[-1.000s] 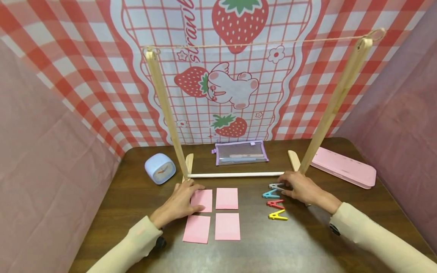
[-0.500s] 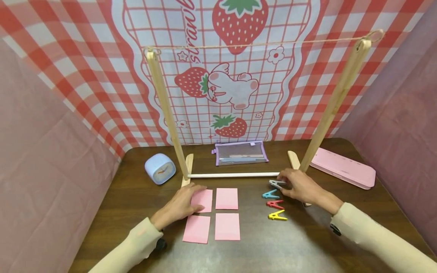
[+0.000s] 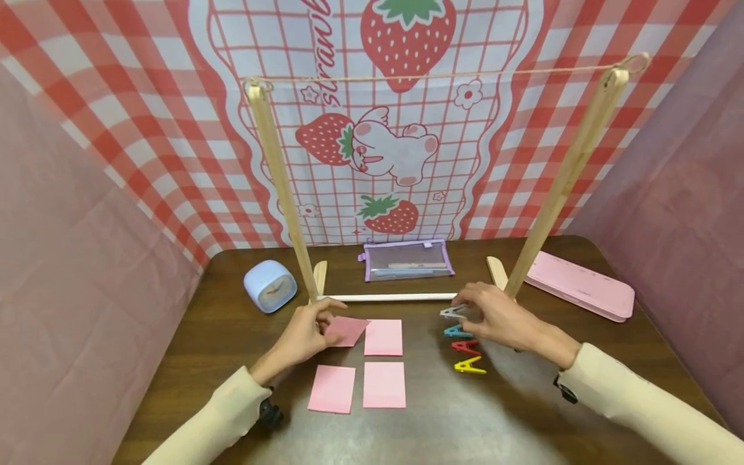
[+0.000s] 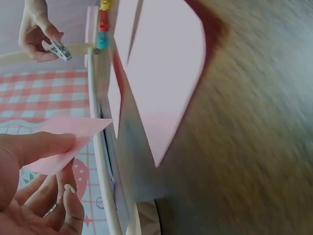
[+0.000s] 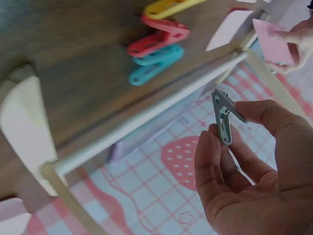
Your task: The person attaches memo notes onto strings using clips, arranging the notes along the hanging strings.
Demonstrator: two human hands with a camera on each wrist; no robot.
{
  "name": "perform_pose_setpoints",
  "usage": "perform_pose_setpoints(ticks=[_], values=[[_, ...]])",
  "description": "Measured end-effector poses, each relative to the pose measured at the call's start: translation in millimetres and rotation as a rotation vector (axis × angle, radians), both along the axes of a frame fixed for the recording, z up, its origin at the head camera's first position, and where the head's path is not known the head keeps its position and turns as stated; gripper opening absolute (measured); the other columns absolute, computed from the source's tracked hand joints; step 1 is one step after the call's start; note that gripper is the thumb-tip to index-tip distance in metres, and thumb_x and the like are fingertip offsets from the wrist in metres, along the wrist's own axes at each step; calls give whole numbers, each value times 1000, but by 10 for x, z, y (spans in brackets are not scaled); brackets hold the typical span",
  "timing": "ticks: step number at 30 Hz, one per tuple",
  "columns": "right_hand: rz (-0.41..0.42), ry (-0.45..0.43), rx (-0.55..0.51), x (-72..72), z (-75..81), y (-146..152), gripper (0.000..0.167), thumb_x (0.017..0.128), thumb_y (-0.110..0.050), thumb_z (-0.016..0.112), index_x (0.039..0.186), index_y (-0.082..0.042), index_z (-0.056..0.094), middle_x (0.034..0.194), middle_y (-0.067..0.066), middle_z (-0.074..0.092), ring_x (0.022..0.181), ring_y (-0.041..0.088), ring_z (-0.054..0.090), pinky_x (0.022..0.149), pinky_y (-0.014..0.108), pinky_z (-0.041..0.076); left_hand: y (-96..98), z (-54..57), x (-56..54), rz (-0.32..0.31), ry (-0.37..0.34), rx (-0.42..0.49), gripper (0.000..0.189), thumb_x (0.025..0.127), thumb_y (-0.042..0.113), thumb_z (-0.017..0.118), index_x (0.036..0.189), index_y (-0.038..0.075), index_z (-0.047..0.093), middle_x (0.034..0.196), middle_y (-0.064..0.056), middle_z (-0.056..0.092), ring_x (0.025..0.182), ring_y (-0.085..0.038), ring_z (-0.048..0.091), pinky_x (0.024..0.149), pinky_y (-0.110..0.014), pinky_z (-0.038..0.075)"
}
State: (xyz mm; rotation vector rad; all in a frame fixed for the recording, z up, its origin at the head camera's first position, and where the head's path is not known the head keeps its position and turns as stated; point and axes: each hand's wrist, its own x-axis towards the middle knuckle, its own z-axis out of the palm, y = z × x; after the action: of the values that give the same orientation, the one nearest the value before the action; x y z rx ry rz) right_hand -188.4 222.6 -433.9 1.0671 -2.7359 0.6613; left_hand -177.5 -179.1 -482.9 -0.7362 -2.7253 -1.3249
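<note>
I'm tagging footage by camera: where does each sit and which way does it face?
Head: on the head, facing forward and down at the table; both sleeves, left hand and right hand show.
Left wrist: on that wrist, facing the left hand pinching a pink sheet; the right hand shows beyond.
Right wrist: on that wrist, facing the right hand holding the grey clip; left hand shows at the picture's upper right.
Both wrist views share the pink sheet, grey clip and both hands.

The brown table (image 3: 430,429) bears notes (image 3: 384,385) and clips (image 3: 469,366).
</note>
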Motion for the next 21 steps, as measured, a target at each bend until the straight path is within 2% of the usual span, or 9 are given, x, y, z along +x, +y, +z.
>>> perform_pose_setpoints(ticks=[3,5,7,9,11,14,17,21], values=[[22,7,-5,4,105,-61,23,81,-13,83,102,-10,75,94,-4,70,80,4,62,70,24,56,0,8,-10,29,22,47,24,79,3,87,97,5,71,64,-1,60,56,0,47,51,-16,40],[34,8,-22,1,178,-102,23,82,-13,83,103,-10,74,95,-3,70,79,4,62,69,24,57,4,19,-13,39,27,83,18,81,5,86,88,6,70,61,-1,53,55,-2,44,49,-14,35],[52,7,-60,-13,241,-142,25,81,-9,83,104,-8,73,95,-1,71,79,7,65,67,25,58,12,40,-12,41,12,123,16,84,7,84,85,5,68,60,-4,49,52,-4,41,48,-14,32],[70,1,-106,-27,302,-185,28,80,-4,84,105,-6,72,95,1,73,82,12,69,68,27,61,29,70,-10,40,-52,183,12,88,6,81,95,2,72,64,-9,59,51,-7,50,45,-19,43],[81,-22,-149,-40,372,-229,31,78,-1,85,105,-4,70,95,3,74,81,15,70,66,26,62,48,102,-5,49,-124,244,15,92,5,77,103,-3,71,72,-19,68,53,-12,61,46,-30,54],[84,-55,-179,-46,513,-302,31,77,0,87,103,-3,70,94,4,75,81,15,73,69,25,63,80,153,5,55,-218,339,24,97,3,71,117,-8,67,85,-34,71,57,-17,70,48,-47,60],[80,-53,-175,-49,681,-381,30,78,-5,88,103,-6,70,93,2,76,81,13,74,71,26,64,111,202,6,39,-234,414,27,99,1,67,121,-13,63,89,-43,67,59,-12,71,54,-50,62],[108,-18,-175,-64,903,-492,29,82,-11,88,106,-7,72,97,2,77,85,12,74,73,28,65,132,264,2,13,-199,492,25,99,-3,65,118,-18,62,93,-45,66,63,-7,72,63,-45,66]])
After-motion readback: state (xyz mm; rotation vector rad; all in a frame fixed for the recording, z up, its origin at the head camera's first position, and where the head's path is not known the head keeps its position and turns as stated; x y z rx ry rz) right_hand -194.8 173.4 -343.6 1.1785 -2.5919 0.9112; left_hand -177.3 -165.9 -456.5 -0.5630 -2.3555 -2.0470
